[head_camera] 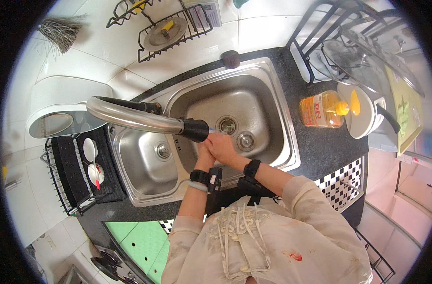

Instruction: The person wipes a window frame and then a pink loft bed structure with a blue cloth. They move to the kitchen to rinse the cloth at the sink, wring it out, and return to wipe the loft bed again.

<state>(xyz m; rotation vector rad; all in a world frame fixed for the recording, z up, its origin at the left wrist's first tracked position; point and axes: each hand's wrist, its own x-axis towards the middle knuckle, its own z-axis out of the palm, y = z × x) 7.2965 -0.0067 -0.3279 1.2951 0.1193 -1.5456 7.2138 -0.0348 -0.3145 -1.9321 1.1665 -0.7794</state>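
My two hands meet over the divider side of the large steel sink basin [255, 96], close below the black faucet head [196, 130]. My right hand [222, 147] lies against my left hand [204, 153] and partly covers it. A small bluish-white bit [212, 130] shows at the fingertips; whether it is water or a held thing, I cannot tell. The fingers and palms are largely hidden. In the basin, a drain [227, 125] and a round metal strainer [245, 141] lie just beyond my right hand. A smaller basin [145, 156] with its own drain [163, 151] is to the left.
An orange dish soap pump bottle [322, 109] rests on the right counter beside a white pan with a black handle [365, 110]. A black rack holds glass lids [357, 56]. A dark round object [231, 59] sits behind the sink. Spoons [90, 149] lie at left.
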